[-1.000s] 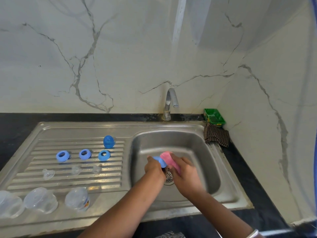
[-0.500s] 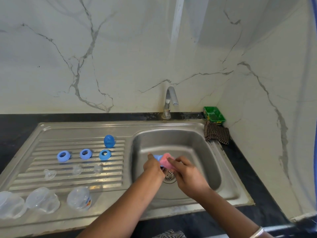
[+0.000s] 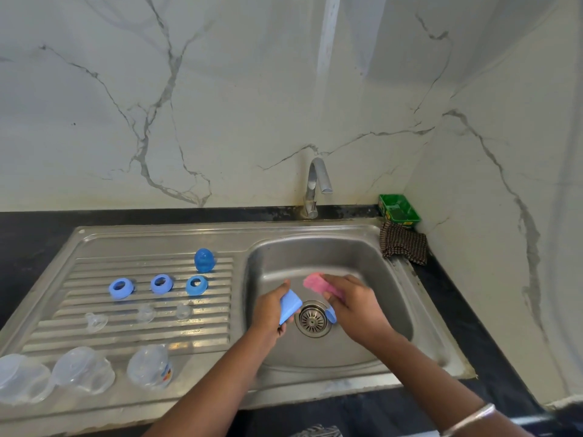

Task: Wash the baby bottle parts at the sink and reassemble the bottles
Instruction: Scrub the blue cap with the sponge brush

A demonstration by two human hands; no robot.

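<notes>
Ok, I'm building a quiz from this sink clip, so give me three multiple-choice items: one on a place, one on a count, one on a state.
1. Where does the green tray sit?
A. back right corner
B. in the basin
C. on the drainboard

2. How many blue rings lie on the drainboard?
A. one
B. three
C. five

3. What does the left hand hold?
A. nothing
B. a clear bottle
C. a blue cap

Answers: 1 A, it stands by the wall behind the checked cloth; 2 B, three in a row; 3 C, fingers curl round it.

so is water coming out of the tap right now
No, the spout of the tap shows no stream, and the sink basin beneath it shows no falling water.
</notes>
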